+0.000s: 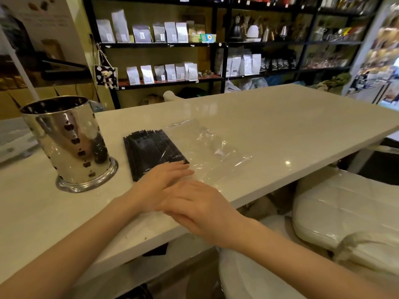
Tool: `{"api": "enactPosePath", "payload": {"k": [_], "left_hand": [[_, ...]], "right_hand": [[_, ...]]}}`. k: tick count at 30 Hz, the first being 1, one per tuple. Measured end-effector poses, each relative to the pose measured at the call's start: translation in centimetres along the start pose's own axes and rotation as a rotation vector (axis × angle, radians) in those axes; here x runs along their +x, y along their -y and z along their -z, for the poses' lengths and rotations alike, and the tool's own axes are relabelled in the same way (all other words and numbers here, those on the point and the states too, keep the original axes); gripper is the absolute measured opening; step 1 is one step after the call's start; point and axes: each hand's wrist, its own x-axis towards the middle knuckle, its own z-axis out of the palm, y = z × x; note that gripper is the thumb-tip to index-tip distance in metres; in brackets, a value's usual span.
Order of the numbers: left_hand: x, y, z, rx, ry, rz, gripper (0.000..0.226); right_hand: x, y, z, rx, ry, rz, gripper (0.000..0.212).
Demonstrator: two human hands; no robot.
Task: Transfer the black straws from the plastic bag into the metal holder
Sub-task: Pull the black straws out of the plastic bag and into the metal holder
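A flat bundle of black straws [151, 151] lies on the white counter, its right part inside a clear plastic bag [212, 147] that spreads out to the right. The shiny metal holder [69, 143] stands upright to the left of the straws, with several dark straws showing through its cut-outs. My left hand [160, 180] rests flat on the near end of the straws, fingers stretched out. My right hand [203, 209] crosses over the left hand's wrist at the bag's near edge, its fingers and thumb drawn together on the plastic.
The white counter [280, 126] runs to the right and ends in a front edge close to my arms. A white padded seat [345, 208] sits below on the right. Black shelves [168, 45] with bags and kettles fill the background.
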Motion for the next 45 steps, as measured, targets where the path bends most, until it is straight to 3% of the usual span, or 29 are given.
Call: {"api": "enactPosePath", "payload": {"k": [3, 5, 8, 11, 14, 18, 23, 30, 34, 38, 42, 45], "left_hand": [[-0.3, 0.6, -0.9, 0.052, -0.044, -0.074, 0.054], [-0.4, -0.2, -0.8, 0.012, -0.078, -0.064, 0.063], [-0.3, -1.1, -0.6, 0.027, -0.038, -0.035, 0.079], [-0.3, -0.9, -0.5, 0.054, 0.028, -0.002, 0.081], [-0.3, -1.0, -0.6, 0.087, 0.034, 0.004, 0.08], [-0.4, -1.0, -0.6, 0.118, 0.038, 0.015, 0.074], [-0.4, -0.8, -0.7, 0.076, 0.026, 0.017, 0.067], [-0.4, -1.0, -0.4, 0.056, 0.015, 0.005, 0.074], [-0.8, -1.6, 0.9, 0.019, -0.117, 0.009, 0.07], [-1.2, -1.1, 2.0, 0.038, -0.25, 0.284, 0.045], [-1.8, -0.1, 2.2, -0.046, -0.255, 0.665, 0.06], [-1.4, -0.4, 2.5, -0.19, -0.307, 0.758, 0.058]], "right_hand": [[-0.2, -0.2, 1.5, 0.112, 0.055, -0.093, 0.021], [0.0, -1.6, 2.7, 0.116, 0.082, -0.213, 0.032], [0.1, -4.5, 4.0, -0.081, 0.253, -0.371, 0.044], [-0.5, -6.3, 4.2, -0.179, 0.412, -0.456, 0.033], [-1.2, -6.7, 4.3, -0.24, 0.384, -0.427, 0.024], [-2.7, -6.8, 4.6, -0.381, 0.218, -0.314, 0.026], [-4.6, -5.5, 6.1, -0.355, 0.279, -0.258, 0.027], [-7.6, -4.1, 7.0, -0.188, 0.39, -0.339, 0.03], [-6.9, -4.7, 8.2, -0.059, 0.264, -0.485, 0.037], [-4.0, -8.7, 8.8, -0.049, 0.203, -0.727, 0.028], [-1.4, -13.3, 7.3, -0.011, 0.307, -0.962, 0.042], [0.7, -15.6, 5.4, 0.099, 0.345, -1.106, 0.053]]}}
